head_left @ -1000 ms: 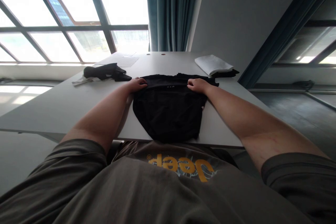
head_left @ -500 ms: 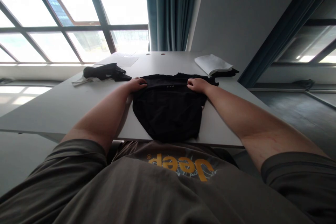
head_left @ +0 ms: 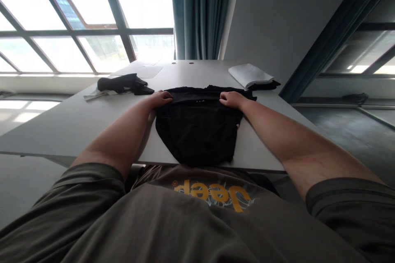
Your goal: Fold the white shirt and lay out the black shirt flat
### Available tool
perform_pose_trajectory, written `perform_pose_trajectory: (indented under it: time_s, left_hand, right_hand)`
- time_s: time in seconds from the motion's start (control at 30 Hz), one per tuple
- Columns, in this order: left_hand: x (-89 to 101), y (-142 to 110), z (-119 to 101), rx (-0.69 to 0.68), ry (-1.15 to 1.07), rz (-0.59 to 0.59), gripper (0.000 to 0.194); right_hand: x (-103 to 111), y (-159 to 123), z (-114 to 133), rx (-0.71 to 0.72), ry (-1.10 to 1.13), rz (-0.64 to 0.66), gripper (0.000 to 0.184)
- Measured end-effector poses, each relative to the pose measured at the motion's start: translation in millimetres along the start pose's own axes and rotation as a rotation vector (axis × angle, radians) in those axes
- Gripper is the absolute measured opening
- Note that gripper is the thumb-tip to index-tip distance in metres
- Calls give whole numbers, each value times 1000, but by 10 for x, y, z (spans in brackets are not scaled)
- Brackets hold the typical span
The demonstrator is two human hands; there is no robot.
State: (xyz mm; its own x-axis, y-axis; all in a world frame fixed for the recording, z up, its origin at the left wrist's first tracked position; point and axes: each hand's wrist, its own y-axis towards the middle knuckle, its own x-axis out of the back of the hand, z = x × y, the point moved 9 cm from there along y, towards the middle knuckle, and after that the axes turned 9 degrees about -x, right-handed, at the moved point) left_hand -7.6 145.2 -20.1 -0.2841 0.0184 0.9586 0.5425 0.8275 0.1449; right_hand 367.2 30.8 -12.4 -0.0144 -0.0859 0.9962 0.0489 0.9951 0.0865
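Observation:
A black garment (head_left: pixel 197 125) lies spread on the grey table (head_left: pixel 77 119) right in front of me, its near end at the table's front edge. My left hand (head_left: pixel 160 99) rests on the garment's far left corner, fingers curled and pinching the cloth. At the far right corner my right hand (head_left: pixel 232 99) does the same, fingers closed on the fabric. Both forearms stretch across the table on either side of the garment.
A crumpled black cloth (head_left: pixel 123 84) lies at the far left over some papers (head_left: pixel 145 70). A folded white cloth (head_left: pixel 250 75) sits on a dark piece at the far right. Windows, a teal curtain (head_left: pixel 200 12) and a wall stand behind the table.

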Motion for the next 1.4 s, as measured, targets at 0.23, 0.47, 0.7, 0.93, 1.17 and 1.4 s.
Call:
perform_pose_trajectory:
  time_s: [0.23,0.47,0.7,0.93,1.17,1.4]
  left_hand:
    - [30,-45,-58,-11,0,21,48]
    - [52,-58,-83,-18,-10,17,49]
    - [47,-39,-87,-22,4,9,49]
    - [42,-55,-76,-9,-9,14,48]
    - [50,-68,-84,0,-25,11,49]
    - [50,-64,-64,-12,-37,-2,47]
  right_hand:
    - [17,-30,9,-7,6,7,26]
    - [17,-16,0,0,23,0,27]
    - [-2,18,-30,-2,10,-4,25]
    - [-4,10,-30,1,7,-5,25]
    - [-11,23,-47,-6,14,-5,26]
    - [7,-1,-26,-11,19,-3,25]
